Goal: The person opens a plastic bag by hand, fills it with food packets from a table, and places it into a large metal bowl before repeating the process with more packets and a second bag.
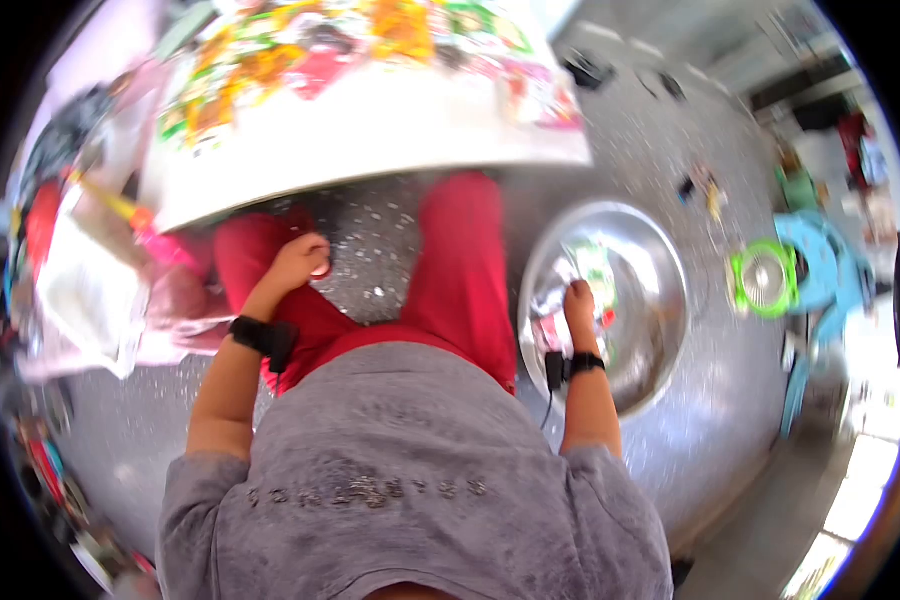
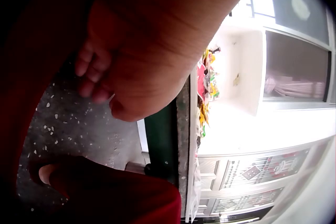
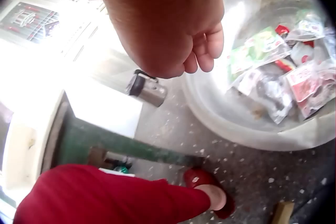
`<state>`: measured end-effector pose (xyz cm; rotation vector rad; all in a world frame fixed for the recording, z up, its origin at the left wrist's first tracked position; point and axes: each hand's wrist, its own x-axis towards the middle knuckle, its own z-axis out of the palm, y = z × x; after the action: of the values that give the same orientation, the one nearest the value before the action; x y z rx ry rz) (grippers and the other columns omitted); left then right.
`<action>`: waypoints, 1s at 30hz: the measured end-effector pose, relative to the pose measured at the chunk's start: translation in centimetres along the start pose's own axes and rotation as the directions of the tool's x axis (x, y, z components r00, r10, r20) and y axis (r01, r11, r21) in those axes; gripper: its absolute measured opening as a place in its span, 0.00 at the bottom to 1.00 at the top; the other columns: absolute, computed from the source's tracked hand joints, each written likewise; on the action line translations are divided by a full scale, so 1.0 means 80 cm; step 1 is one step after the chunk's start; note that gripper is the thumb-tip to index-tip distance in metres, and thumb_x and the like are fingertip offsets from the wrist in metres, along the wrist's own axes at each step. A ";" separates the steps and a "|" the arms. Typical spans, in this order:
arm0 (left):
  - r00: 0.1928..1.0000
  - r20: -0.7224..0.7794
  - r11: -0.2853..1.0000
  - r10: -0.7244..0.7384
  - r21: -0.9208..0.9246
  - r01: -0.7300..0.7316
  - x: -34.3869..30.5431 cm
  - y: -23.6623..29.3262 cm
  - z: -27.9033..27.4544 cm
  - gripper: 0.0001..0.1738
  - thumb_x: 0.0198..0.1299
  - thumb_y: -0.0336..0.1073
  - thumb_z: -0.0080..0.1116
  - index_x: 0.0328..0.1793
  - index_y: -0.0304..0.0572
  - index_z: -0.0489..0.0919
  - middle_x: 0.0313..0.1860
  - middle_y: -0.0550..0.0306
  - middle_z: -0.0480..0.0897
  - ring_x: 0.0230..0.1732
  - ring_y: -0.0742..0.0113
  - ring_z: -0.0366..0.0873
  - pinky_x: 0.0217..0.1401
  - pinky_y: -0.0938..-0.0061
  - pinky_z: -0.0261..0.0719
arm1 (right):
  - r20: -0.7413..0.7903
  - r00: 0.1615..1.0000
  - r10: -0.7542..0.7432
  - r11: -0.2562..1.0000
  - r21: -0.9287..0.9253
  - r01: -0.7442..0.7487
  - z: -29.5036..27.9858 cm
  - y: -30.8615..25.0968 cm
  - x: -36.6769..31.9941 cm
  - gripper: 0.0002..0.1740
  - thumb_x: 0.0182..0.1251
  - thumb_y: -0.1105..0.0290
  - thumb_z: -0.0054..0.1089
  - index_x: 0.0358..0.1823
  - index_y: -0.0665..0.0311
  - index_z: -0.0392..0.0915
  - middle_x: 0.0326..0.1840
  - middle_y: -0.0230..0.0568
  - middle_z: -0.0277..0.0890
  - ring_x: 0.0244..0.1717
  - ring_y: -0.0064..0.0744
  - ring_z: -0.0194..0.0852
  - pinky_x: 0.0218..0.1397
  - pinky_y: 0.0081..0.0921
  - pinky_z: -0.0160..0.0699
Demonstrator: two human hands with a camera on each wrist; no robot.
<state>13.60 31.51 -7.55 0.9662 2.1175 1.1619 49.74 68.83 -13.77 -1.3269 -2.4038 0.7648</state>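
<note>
My left hand (image 1: 298,262) hangs over the left thigh with its fingers loosely curled. Its palm and fingers (image 2: 94,77) show in the left wrist view, and nothing appears between them. On the other side, my right hand (image 1: 580,305) is over a wide metal basin (image 1: 676,275), fingers bent and no object visible in them. The right wrist view has this hand (image 3: 173,40) beside the basin's rim (image 3: 210,113). Inside the basin lie several small clear and printed packets (image 3: 262,48). More colourful packets (image 1: 400,35) are spread over the white tabletop (image 1: 370,125) in front.
Bags (image 1: 90,285) and pink cloth crowd the left side. At the right stand a green fan (image 1: 745,280) and a light blue chair (image 1: 820,255). A steel flask (image 3: 152,92) is on the floor near the table leg. The knees are close to the table's edge.
</note>
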 end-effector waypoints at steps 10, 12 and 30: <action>0.799 -0.602 0.999 -0.010 -0.032 -0.011 -0.048 0.068 -0.121 0.08 0.50 0.32 0.49 0.34 0.34 0.73 0.26 0.53 0.75 0.29 0.69 0.71 0.33 0.77 0.69 | -0.011 0.904 -0.427 0.825 0.405 0.395 0.021 -0.256 0.036 0.12 0.54 0.73 0.50 0.39 0.71 0.68 0.38 0.45 0.69 0.40 0.33 0.68 0.43 0.23 0.67; 0.703 -0.712 0.990 -0.004 0.097 0.104 -0.070 0.068 -0.161 0.09 0.49 0.33 0.50 0.35 0.36 0.73 0.27 0.51 0.75 0.29 0.65 0.73 0.33 0.75 0.70 | -0.032 0.814 -0.580 0.758 0.344 0.554 0.040 -0.280 0.036 0.14 0.53 0.72 0.51 0.40 0.72 0.67 0.43 0.51 0.68 0.45 0.43 0.67 0.48 0.30 0.65; 0.274 -0.861 0.454 -0.428 0.057 0.889 -0.250 -0.151 -0.367 0.16 0.47 0.38 0.41 0.39 0.38 0.72 0.42 0.39 0.74 0.46 0.45 0.70 0.49 0.62 0.66 | -0.091 0.579 -0.810 0.585 -0.074 0.807 0.066 -0.328 0.025 0.11 0.44 0.71 0.53 0.33 0.62 0.71 0.42 0.41 0.69 0.50 0.43 0.63 0.48 0.37 0.58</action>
<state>0.23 -3.04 -1.50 -0.5787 3.1279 0.4197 27.94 57.51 -2.94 -0.1239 -2.5212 0.3547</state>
